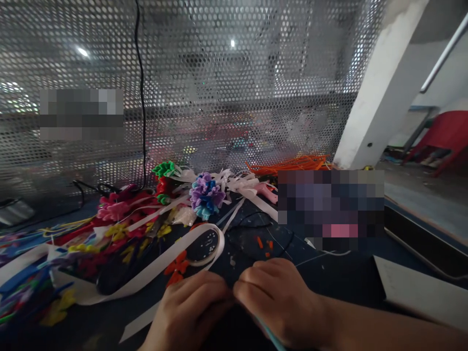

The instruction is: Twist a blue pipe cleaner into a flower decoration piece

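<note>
Low in the view, my left hand (197,304) and my right hand (280,300) are closed, knuckles up and nearly touching. From under my right hand runs a thin light blue strip (271,336), pinched in its fingers. The left fingertips are hidden, so what they grip cannot be made out. Just beyond the left hand lies an orange fuzzy flower (177,263). A white ribbon (161,253) loops over the dark table (329,287), and a ribbon tail (141,322) passes behind the left wrist. Small orange scraps (268,247) lie beyond the right hand.
A purple and blue fuzzy flower bunch (206,195) and pink flowers (117,209) crowd the back left. Orange stems (292,165) lie along a perforated metal screen (219,97). At right are a pale flat box (420,287) and a black slab (424,241); the back right is blurred out.
</note>
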`<state>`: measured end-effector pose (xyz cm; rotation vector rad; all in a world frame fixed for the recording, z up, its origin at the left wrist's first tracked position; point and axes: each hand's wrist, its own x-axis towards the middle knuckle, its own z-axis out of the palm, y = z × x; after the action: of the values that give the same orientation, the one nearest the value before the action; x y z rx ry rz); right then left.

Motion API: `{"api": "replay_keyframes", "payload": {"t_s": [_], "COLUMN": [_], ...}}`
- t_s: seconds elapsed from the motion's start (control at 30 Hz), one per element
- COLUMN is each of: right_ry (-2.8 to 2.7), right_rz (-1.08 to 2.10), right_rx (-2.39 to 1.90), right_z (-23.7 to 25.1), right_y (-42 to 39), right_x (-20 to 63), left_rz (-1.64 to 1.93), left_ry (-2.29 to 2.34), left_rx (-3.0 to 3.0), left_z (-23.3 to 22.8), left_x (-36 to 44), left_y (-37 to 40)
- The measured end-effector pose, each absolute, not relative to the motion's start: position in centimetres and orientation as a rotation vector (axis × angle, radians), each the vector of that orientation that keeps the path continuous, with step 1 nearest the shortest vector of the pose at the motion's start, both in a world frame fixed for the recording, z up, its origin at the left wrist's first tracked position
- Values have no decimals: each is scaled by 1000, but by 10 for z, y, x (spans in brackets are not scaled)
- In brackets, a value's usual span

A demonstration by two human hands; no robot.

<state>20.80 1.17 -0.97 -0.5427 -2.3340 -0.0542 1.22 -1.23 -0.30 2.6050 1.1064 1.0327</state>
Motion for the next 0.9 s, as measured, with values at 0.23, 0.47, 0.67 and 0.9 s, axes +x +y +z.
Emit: {"api": "replay_keyframes", "payload": {"t_s": [0.23, 0.47, 0.67, 0.9], "right_ry": [-2398, -2475, -2437, -2295], "right_rz": [4, 132, -52, -498], "right_rx": [-536, -605, -585, -526], "right_z": [-9, -17, -12, -7], "right_y": [9, 6, 9, 11], "right_x": [208, 205, 207, 210], "left_rz": [853, 864, 932, 879], "left_ry": [874, 939, 1036, 1438], "left_rx": [2865, 3241, 2899, 2137], "left_z": [15, 8, 4, 1], "left_x": [6, 6, 9, 24], "left_y": [-10, -25, -15, -12]}}
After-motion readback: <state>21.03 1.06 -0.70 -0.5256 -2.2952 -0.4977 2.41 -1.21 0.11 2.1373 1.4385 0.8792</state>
